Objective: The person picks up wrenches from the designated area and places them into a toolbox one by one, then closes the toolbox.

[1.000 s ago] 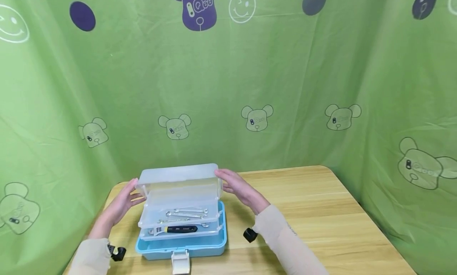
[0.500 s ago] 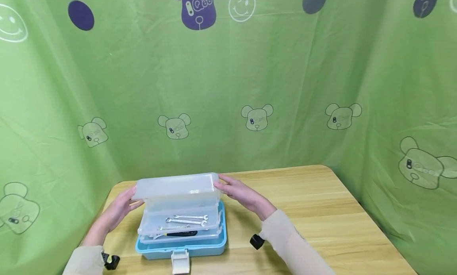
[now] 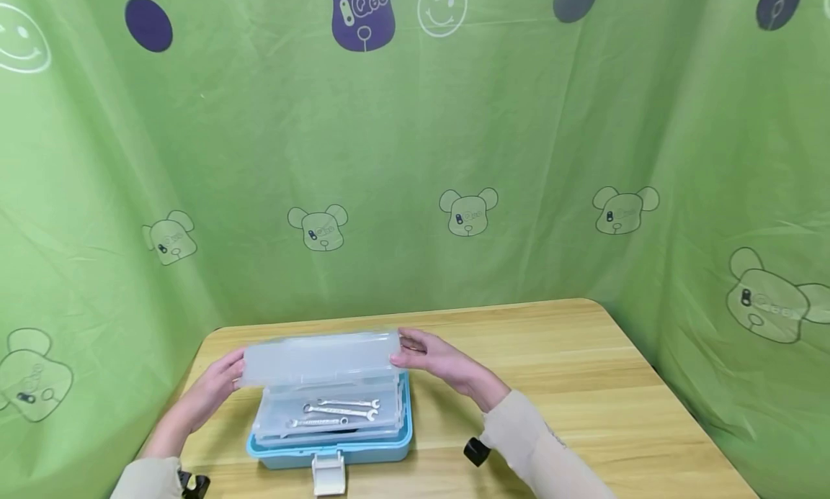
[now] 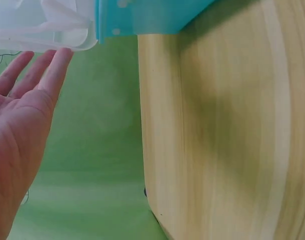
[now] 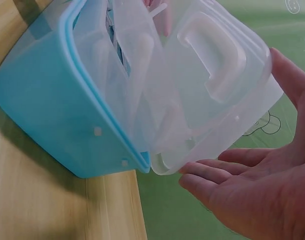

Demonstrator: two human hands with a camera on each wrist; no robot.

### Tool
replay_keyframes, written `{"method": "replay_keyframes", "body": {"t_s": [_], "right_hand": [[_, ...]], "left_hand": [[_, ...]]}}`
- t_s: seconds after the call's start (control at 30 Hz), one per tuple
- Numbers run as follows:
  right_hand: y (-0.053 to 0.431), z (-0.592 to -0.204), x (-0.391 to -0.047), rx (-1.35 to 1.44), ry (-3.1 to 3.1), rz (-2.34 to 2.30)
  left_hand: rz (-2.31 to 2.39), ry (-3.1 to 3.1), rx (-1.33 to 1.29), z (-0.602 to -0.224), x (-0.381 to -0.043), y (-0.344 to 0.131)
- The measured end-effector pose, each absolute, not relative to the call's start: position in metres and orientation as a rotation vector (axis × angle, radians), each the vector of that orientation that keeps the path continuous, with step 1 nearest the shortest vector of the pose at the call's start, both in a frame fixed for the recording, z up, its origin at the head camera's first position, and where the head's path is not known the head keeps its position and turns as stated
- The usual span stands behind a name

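Note:
A translucent lid [image 3: 318,358] stands partly lowered over a light-blue toolbox [image 3: 369,452]. My left hand [image 3: 210,387] touches the lid's left end; in the left wrist view its straight fingers [image 4: 55,75] meet the clear plastic edge. At the other end my right hand [image 3: 444,358] spans the lid, the thumb [image 5: 287,75] on one edge and extended fingers [image 5: 207,172] on the opposite one. Below the lid, several silver wrenches [image 3: 346,412] lie in a clear upper tray [image 3: 279,411]. A lower tray is mostly covered, with a sliver of a dark handle showing.
The toolbox's white latch [image 3: 328,474] hangs down at the front, near the wooden table's [image 3: 551,369] near side. Green printed curtains [image 3: 402,139] rise behind and beside the table. Black mounts [image 3: 476,452] are worn at both wrists.
Both hands have brought the lid down and towards me. The trays have folded lower into the box, and the black-handled adjustable wrench in the lower tray is now almost hidden.

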State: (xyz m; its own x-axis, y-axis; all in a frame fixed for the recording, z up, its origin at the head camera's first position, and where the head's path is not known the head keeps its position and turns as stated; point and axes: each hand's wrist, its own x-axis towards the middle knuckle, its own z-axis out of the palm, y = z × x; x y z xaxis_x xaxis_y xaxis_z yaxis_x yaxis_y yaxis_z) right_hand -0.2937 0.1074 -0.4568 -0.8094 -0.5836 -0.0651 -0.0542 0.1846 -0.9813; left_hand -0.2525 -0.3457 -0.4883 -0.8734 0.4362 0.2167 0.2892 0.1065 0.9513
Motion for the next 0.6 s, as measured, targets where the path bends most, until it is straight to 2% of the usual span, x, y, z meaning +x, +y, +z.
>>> {"method": "replay_keyframes", "body": {"t_s": [0.6], "right_hand": [[0.108,-0.47,-0.276,-0.581,2.018,-1.75]], "left_hand": [[1.864,2.188,0.922,-0.498,-0.243,-0.351]]}}
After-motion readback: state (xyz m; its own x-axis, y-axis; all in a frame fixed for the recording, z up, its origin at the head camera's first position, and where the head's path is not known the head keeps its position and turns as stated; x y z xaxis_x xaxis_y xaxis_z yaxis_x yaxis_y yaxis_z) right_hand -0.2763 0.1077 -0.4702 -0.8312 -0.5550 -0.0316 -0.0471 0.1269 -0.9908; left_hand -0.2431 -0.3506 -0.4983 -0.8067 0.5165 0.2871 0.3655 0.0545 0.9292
